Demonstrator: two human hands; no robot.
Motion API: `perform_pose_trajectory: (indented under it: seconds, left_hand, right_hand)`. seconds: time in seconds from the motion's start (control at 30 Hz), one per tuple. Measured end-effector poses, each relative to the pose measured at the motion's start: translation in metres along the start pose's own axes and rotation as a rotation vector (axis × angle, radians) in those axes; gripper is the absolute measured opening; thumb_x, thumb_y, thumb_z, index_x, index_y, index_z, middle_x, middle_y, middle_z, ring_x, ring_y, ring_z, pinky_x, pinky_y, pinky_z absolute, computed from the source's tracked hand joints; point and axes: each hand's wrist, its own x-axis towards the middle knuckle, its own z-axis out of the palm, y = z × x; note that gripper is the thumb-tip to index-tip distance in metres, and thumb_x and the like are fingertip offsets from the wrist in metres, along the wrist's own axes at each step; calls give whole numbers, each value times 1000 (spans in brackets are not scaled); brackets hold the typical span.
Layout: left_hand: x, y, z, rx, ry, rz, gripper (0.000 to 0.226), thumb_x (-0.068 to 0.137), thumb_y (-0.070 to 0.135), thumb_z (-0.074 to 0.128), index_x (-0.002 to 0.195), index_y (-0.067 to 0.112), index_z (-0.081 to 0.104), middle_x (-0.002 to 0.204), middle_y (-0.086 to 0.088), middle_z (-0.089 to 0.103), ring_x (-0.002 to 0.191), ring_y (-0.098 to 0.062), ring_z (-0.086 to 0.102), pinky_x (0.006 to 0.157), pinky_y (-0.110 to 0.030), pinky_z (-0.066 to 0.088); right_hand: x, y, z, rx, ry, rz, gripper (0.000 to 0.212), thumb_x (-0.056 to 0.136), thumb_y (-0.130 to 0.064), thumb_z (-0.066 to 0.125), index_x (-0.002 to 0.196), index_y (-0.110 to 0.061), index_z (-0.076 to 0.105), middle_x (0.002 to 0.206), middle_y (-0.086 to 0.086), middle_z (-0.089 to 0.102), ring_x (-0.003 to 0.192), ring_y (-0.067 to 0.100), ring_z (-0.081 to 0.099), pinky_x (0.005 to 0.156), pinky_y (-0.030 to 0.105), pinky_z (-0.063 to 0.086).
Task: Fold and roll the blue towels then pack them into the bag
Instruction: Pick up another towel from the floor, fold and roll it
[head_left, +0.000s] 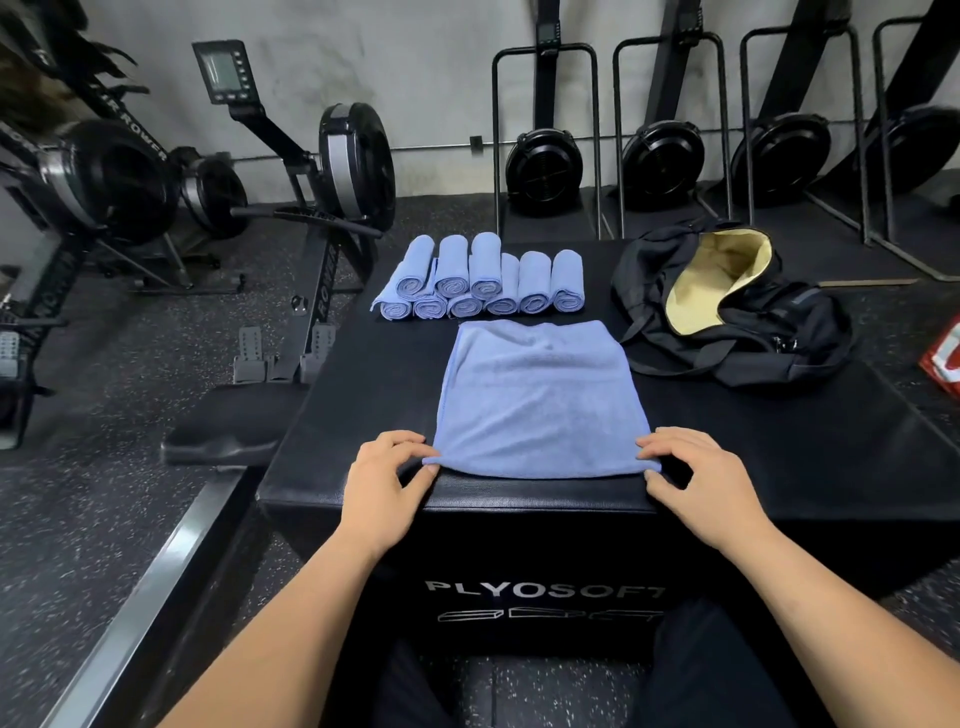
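A blue towel (540, 400) lies flat on the black plyo box (779, 457), its near edge at the box's front. My left hand (387, 473) pinches the towel's near left corner between thumb and fingers. My right hand (693, 473) pinches the near right corner the same way. Behind the flat towel, several rolled blue towels (483, 283) are stacked in two layers. A black duffel bag (727, 306) with a pale yellow lining lies open at the back right of the box.
Rowing machines (311, 171) stand on the speckled floor to the left, with more stored upright along the back wall (665, 156). A red and white object (948, 358) sits at the right edge. A rower rail (156, 571) runs along the lower left.
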Motion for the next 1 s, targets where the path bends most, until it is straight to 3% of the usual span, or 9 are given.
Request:
perform_pose_trajectory:
  seconds: [0.13, 0.27, 0.33, 0.5, 0.67, 0.77, 0.87, 0.93, 1.0]
  left_hand:
    - [8, 8, -7, -153, 8, -64, 15, 96, 21, 75, 99, 35, 79, 111, 23, 71, 109, -1, 63, 93, -15, 46]
    - [16, 20, -17, -320, 4, -191, 14, 99, 16, 72, 102, 27, 80, 103, 18, 77, 100, -1, 70, 94, -20, 52]
    - [23, 27, -25, -384, 8, -219, 11, 97, 16, 74, 101, 24, 82, 101, 16, 79, 98, -3, 72, 94, -23, 54]
    - [56, 55, -54, -439, 106, -157, 3, 92, 20, 81, 95, 18, 82, 86, 12, 79, 79, 1, 68, 78, -11, 48]
    - [100, 106, -99, -538, 178, -70, 17, 95, 23, 80, 104, 9, 79, 82, 13, 74, 71, 8, 63, 73, -7, 46]
    - [122, 129, -130, -581, 190, -8, 18, 95, 32, 79, 99, 14, 79, 80, 11, 75, 73, -2, 64, 73, -20, 53]
    - [140, 136, -157, -558, 181, 8, 21, 95, 38, 78, 96, 17, 80, 87, -2, 79, 76, -13, 65, 77, -34, 57]
    - [149, 134, -167, -478, 166, 21, 16, 96, 36, 77, 94, 21, 80, 89, 0, 79, 77, -9, 66, 81, -34, 56]
    - [157, 133, -172, -381, 140, 23, 11, 96, 33, 77, 92, 22, 80, 85, 0, 77, 72, -7, 62, 77, -32, 52]
  right_hand:
    - [6, -4, -4, 77, 68, 132, 16, 95, -24, 76, 107, -33, 81, 112, -21, 71, 111, -2, 62, 99, 6, 37]
    - [16, -5, -9, 66, 31, 167, 17, 101, -33, 66, 111, -40, 78, 111, -21, 74, 106, 8, 66, 97, 31, 51]
    - [24, -10, -13, 87, 60, 158, 17, 100, -31, 68, 109, -43, 78, 104, -21, 76, 99, 10, 69, 92, 33, 54]
    - [61, -44, -43, 237, 255, 131, 20, 99, -13, 66, 101, -34, 68, 88, -11, 73, 83, 3, 65, 76, 16, 44]
    - [108, -93, -99, 253, 344, 61, 31, 94, -6, 57, 86, -31, 75, 76, 1, 71, 53, 12, 48, 60, 32, 40]
    - [124, -122, -134, 376, 384, -24, 18, 90, -12, 70, 95, -26, 81, 89, 5, 77, 72, 17, 62, 73, 30, 52]
    - [135, -141, -160, 396, 268, -98, 18, 91, -18, 81, 108, -24, 80, 84, 0, 76, 74, 3, 63, 75, 12, 47]
    - [144, -137, -168, 344, 180, -80, 31, 92, -22, 81, 121, -31, 74, 80, -2, 77, 78, 0, 64, 80, 3, 43]
    - [155, -132, -170, 252, 147, -27, 28, 92, -25, 81, 119, -30, 76, 80, 0, 78, 79, 3, 67, 78, 7, 45]
